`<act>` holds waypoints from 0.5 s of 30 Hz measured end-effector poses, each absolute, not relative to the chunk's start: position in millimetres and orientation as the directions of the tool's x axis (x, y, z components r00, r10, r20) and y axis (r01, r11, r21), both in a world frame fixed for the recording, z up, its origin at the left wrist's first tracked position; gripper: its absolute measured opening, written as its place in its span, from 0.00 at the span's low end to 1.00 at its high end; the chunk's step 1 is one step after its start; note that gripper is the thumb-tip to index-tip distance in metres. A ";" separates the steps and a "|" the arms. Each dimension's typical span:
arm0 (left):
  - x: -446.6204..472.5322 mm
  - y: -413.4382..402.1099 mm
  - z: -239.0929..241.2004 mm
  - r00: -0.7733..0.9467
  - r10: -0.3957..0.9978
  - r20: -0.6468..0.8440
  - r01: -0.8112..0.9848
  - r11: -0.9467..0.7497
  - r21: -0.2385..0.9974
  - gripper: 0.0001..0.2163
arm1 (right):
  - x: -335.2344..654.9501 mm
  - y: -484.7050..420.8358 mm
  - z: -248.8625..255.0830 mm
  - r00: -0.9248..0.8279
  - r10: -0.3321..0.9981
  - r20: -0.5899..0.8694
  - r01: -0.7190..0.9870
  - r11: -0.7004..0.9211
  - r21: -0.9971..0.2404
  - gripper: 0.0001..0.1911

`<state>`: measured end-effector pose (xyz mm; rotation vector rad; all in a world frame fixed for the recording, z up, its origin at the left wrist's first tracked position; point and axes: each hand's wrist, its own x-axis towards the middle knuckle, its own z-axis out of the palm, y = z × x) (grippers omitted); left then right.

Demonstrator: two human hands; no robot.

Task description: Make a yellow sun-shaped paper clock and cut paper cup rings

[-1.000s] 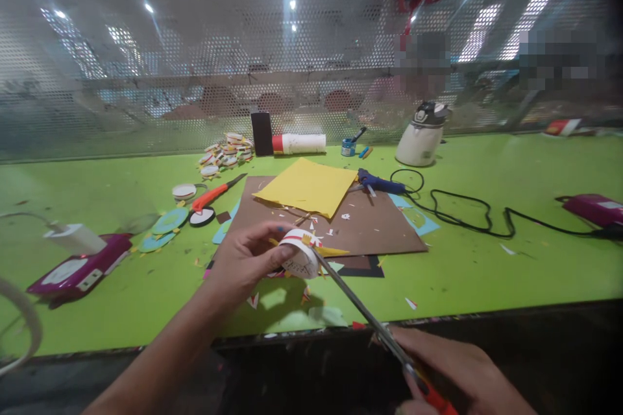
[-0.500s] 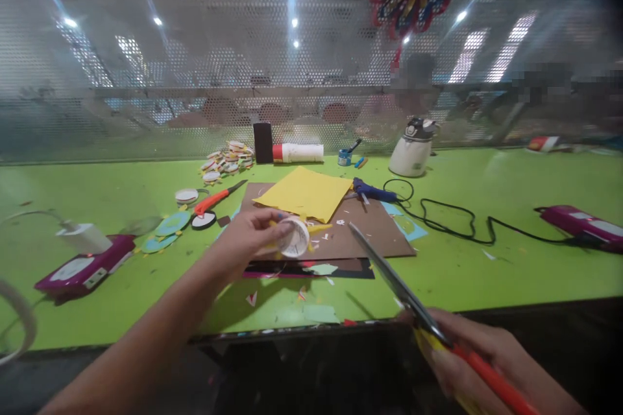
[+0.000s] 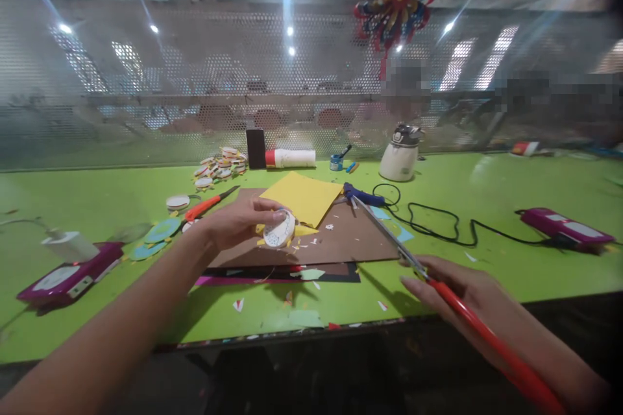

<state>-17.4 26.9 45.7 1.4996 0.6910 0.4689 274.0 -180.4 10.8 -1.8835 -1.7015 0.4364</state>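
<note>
Over the brown sheet (image 3: 365,240) near the front of the green tabletop (image 3: 535,272), the person's left hand (image 3: 243,225) holds up a small white disc (image 3: 279,231) with dark marks on its face, its grip pinched with thumb and fingers on the upper edge. Yellow points stick out around the rim, the longest reaching to the right. Well apart from it, the right hand (image 3: 464,292) has its grip wrapped around the red handle of a pair of scissors (image 3: 450,303), raised above the table with the tips pointing away; the blades look together from where I stand.

Beyond the disc, a yellow sheet (image 3: 306,194) lies on the brown one, and just beside it rests a blue glue gun (image 3: 363,195) with a looping black cord. Light-blue discs (image 3: 161,231) and an orange-handled cutter (image 3: 202,208) lie left of the brown sheet. Farther back sits a pile of finished-looking white discs (image 3: 228,161), close to an upright black phone (image 3: 256,149). Paper scraps (image 3: 305,319) litter the near edge.
</note>
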 end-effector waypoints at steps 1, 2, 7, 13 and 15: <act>-17.2 27.6 44.5 0.739 0.660 -0.132 0.137 0.045 0.990 0.12 | 276.9 -172.3 13.3 0.132 0.980 0.147 0.842 -0.032 -0.538 0.25; -16.8 29.2 44.1 0.747 0.652 -0.134 0.150 0.031 0.988 0.12 | 278.0 -163.8 15.2 0.127 0.978 0.166 0.879 -0.034 -0.476 0.24; -16.0 42.6 48.4 0.728 0.676 -0.112 0.303 -0.171 0.938 0.11 | 266.8 -128.8 11.2 0.117 0.979 0.165 0.990 -0.102 -0.095 0.17; -22.3 45.3 42.1 0.765 0.638 -0.091 0.110 0.011 0.994 0.11 | 264.5 -105.2 -6.4 0.036 0.981 0.190 0.999 -0.035 -0.007 0.19; -24.0 43.7 37.1 0.779 0.615 -0.120 0.087 0.084 0.993 0.11 | 265.8 -97.5 -9.5 0.004 0.976 0.219 1.000 -0.006 0.006 0.20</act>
